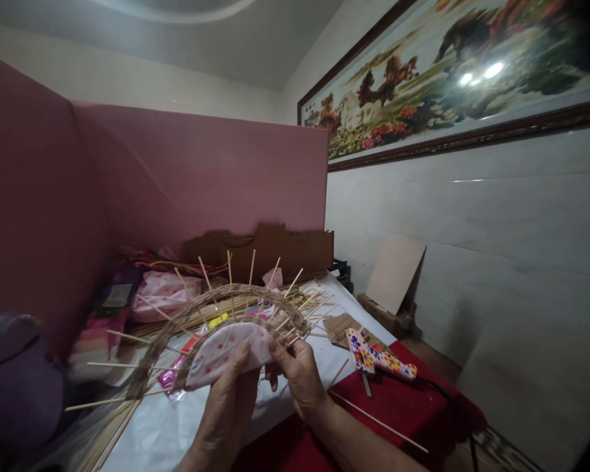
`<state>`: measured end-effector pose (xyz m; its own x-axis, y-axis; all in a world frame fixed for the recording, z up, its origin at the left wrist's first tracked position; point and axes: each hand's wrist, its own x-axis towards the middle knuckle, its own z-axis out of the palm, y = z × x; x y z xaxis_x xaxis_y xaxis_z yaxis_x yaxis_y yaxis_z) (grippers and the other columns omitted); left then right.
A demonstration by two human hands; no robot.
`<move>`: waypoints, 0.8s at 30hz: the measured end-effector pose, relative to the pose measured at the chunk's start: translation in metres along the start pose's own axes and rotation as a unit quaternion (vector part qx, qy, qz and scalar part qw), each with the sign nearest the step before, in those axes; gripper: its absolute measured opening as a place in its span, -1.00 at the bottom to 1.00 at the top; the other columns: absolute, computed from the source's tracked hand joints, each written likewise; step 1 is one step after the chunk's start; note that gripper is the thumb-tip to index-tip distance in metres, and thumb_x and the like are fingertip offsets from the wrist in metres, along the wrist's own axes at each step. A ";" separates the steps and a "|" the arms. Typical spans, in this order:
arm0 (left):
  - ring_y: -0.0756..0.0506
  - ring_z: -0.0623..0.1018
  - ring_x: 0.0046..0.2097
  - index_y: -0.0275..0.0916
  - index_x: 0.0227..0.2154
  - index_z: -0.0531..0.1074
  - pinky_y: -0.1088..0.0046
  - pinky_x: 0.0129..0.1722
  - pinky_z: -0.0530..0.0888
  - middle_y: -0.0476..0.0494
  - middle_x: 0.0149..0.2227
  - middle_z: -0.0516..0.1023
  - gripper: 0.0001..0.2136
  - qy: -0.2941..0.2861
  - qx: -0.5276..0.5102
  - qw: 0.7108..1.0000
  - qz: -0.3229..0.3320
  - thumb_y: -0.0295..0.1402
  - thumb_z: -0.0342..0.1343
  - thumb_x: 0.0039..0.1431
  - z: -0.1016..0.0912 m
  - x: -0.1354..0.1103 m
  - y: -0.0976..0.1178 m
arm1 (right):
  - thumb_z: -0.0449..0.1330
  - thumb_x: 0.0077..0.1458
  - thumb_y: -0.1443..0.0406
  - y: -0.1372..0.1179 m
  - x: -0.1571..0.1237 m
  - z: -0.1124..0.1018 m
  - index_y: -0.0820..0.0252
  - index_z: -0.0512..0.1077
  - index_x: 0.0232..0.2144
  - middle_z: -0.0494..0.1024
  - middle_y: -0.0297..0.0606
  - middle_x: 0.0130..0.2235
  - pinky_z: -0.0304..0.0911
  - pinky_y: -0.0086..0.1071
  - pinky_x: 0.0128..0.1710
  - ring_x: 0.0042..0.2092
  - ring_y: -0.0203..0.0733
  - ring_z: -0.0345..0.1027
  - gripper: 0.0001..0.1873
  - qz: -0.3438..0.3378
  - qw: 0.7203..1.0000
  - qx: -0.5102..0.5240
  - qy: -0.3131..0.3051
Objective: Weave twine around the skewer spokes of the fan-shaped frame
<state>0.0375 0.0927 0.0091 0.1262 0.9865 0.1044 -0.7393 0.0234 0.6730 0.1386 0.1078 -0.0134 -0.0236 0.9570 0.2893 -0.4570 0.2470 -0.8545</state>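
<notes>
A fan-shaped craft frame of thin wooden sticks (pixel 253 267) is held up in front of me. A brown twine band (pixel 187 313) arcs across the spread sticks, and a second, smaller band edges the pale half-circle of red-spotted fabric (pixel 226 354) at the base. My left hand (pixel 231 393) grips the fan from below, its thumb lying on the fabric and the other fingers behind. At the fabric's right end, my right hand (pixel 302 377) pinches the edge between thumb and fingers. Part of that grip is hidden.
On the table's red cloth (pixel 373 419) lie a flower-patterned glue gun (pixel 381 359) and a loose stick (pixel 378 423). Brown cardboard (pixel 347 328) sits beside the gun. Wrapped spotted fabric (pixel 164 295) and stick bundles lie behind the fan. A purple bin (pixel 19 380) stands left.
</notes>
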 end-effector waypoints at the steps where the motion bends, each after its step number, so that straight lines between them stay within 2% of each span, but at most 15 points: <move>1: -0.06 0.50 -0.35 -0.36 -0.37 0.46 0.47 -0.42 0.49 -0.15 -0.37 0.52 -0.87 -0.005 0.004 1.000 -0.005 -0.38 0.16 0.05 0.000 0.000 -0.001 | 0.24 -0.08 -0.03 0.000 -0.001 -0.001 0.23 0.30 -0.47 0.31 -0.45 -0.70 0.03 -0.55 -0.76 -0.70 -0.40 0.13 -0.57 -0.001 0.999 -0.034 -0.006; 3: -0.08 0.52 -0.32 -0.37 -0.39 0.46 0.45 -0.38 0.51 -0.17 -0.34 0.54 -0.88 0.003 0.000 1.000 -0.013 -0.39 0.15 0.06 -0.001 0.002 -0.001 | 0.16 -0.03 -0.07 0.001 -0.006 -0.005 0.22 0.30 -0.55 0.29 -0.44 -0.71 -0.03 -0.53 -0.76 -0.73 -0.42 0.09 -0.54 -0.009 0.992 -0.127 0.000; 5: -0.07 0.53 -0.29 -0.36 -0.38 0.47 0.44 -0.32 0.52 -0.18 -0.33 0.55 -0.92 0.042 -0.017 0.999 -0.013 -0.45 0.12 0.07 -0.002 0.003 0.000 | 0.07 0.08 -0.04 -0.001 -0.013 -0.009 0.22 0.29 -0.64 0.28 -0.40 -0.71 -0.01 -0.51 -0.71 -0.71 -0.41 0.11 -0.51 -0.057 0.966 -0.250 0.031; 8: -0.06 0.55 -0.26 -0.33 -0.33 0.46 0.40 -0.25 0.53 -0.16 -0.32 0.57 -0.88 0.096 -0.048 0.994 -0.004 -0.57 0.06 0.08 -0.003 0.005 0.002 | 0.00 0.20 0.11 -0.005 -0.024 -0.016 0.21 0.28 -0.70 0.28 -0.36 -0.69 0.04 -0.47 -0.58 -0.62 -0.37 0.17 -0.51 -0.207 0.880 -0.419 0.088; 10: -0.06 0.56 -0.27 -0.32 -0.29 0.46 0.36 -0.23 0.54 -0.15 -0.31 0.58 -0.84 0.103 -0.050 0.993 -0.002 -0.60 0.04 0.09 -0.001 0.004 0.003 | 0.00 0.20 0.22 -0.010 -0.029 -0.021 0.21 0.30 -0.67 0.28 -0.35 -0.66 0.07 -0.45 -0.52 -0.57 -0.35 0.18 -0.58 -0.311 0.815 -0.473 0.122; 13: -0.06 0.57 -0.29 -0.31 -0.29 0.45 0.34 -0.23 0.55 -0.14 -0.33 0.59 -0.82 0.105 -0.040 0.994 0.003 -0.62 0.03 0.09 0.001 0.002 0.003 | 0.01 0.18 0.32 -0.019 -0.030 -0.025 0.22 0.43 -0.44 0.40 -0.21 -0.44 0.19 -0.35 -0.32 -0.35 -0.22 0.29 -0.76 -0.409 0.736 -0.505 0.188; 14: -0.06 0.57 -0.29 -0.31 -0.29 0.45 0.34 -0.23 0.55 -0.14 -0.33 0.59 -0.83 0.103 -0.038 0.994 0.005 -0.62 0.04 0.09 0.002 0.001 0.003 | 0.02 0.18 0.31 -0.022 -0.029 -0.026 0.20 0.46 -0.31 0.42 -0.15 -0.30 0.20 -0.26 -0.21 -0.22 -0.15 0.30 -0.78 -0.420 0.712 -0.524 0.207; 16: -0.06 0.58 -0.30 -0.31 -0.31 0.45 0.34 -0.24 0.56 -0.13 -0.34 0.59 -0.84 0.102 -0.037 0.994 0.006 -0.61 0.05 0.08 0.003 0.001 0.002 | 0.00 0.20 0.24 -0.026 -0.026 -0.027 0.09 0.44 -0.11 0.34 -0.08 -0.06 0.11 -0.06 -0.03 0.01 0.01 0.19 -0.71 -0.417 0.669 -0.572 0.227; 18: -0.06 0.58 -0.31 -0.31 -0.32 0.45 0.34 -0.27 0.57 -0.12 -0.35 0.59 -0.85 0.104 -0.038 0.994 0.007 -0.61 0.06 0.07 0.003 0.000 0.000 | -0.04 0.21 0.16 -0.028 -0.024 -0.027 -0.01 0.42 -0.04 0.25 -0.09 0.05 0.01 0.04 0.03 0.12 0.10 0.05 -0.66 -0.404 0.640 -0.612 0.229; 24: -0.10 0.57 -0.25 -0.32 -0.32 0.44 0.26 -0.24 0.56 -0.17 -0.29 0.59 -0.86 0.095 -0.038 0.995 0.003 -0.59 0.11 0.05 0.002 -0.002 -0.001 | -0.03 0.20 0.14 -0.025 -0.023 -0.026 -0.08 0.44 -0.06 0.19 -0.13 0.11 0.00 0.06 0.03 0.16 0.15 -0.01 -0.66 -0.382 0.623 -0.646 0.222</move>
<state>0.0396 0.0905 0.0095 -0.0006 0.9993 -0.0365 -0.7880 0.0220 0.6152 0.1736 0.0836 -0.0103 0.1409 0.3628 0.9212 0.9192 0.2976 -0.2578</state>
